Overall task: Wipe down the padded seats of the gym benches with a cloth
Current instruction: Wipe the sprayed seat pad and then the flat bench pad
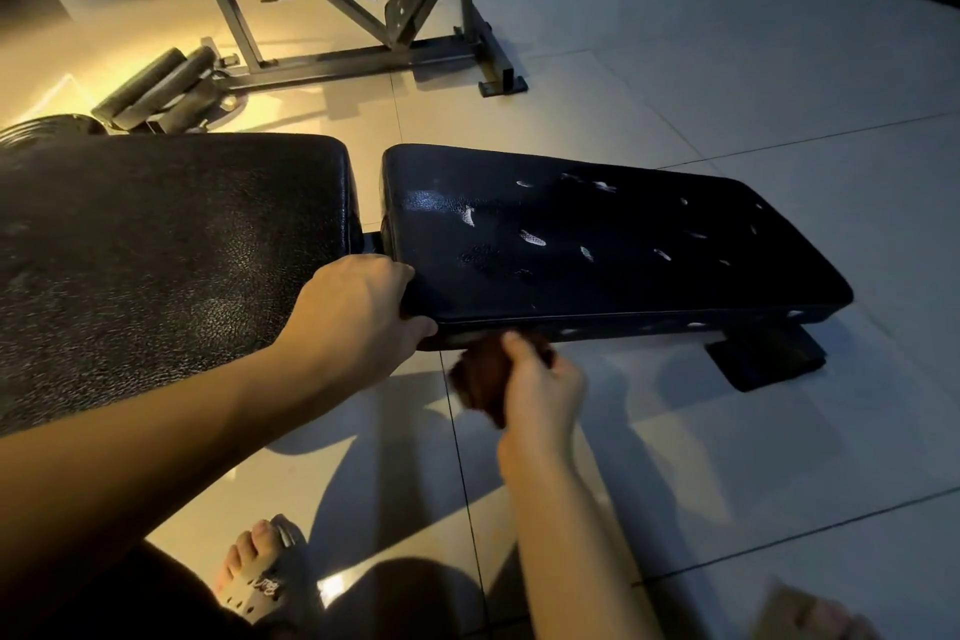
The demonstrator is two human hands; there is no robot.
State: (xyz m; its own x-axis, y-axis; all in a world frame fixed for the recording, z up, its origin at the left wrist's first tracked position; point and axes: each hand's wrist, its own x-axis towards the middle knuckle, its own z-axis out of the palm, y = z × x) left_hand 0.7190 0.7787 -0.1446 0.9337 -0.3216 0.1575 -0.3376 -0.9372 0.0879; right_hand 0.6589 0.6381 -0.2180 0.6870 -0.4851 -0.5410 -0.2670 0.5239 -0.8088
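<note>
A black padded seat pad (597,244), worn with several small tears, lies across the middle of the view. A larger black back pad (156,255) sits to its left across a narrow gap. My left hand (358,312) grips the seat pad's near left corner, fingers curled round the edge. My right hand (540,390) holds a crumpled dark brown cloth (480,385) against the seat pad's near side edge, just below the top surface. The cloth looks blurred.
A grey steel machine frame (363,42) stands on the tiled floor behind the bench, with foam rollers (161,88) at the left. The bench's black foot (763,359) sticks out at the right. My sandalled foot (260,572) is below the bench.
</note>
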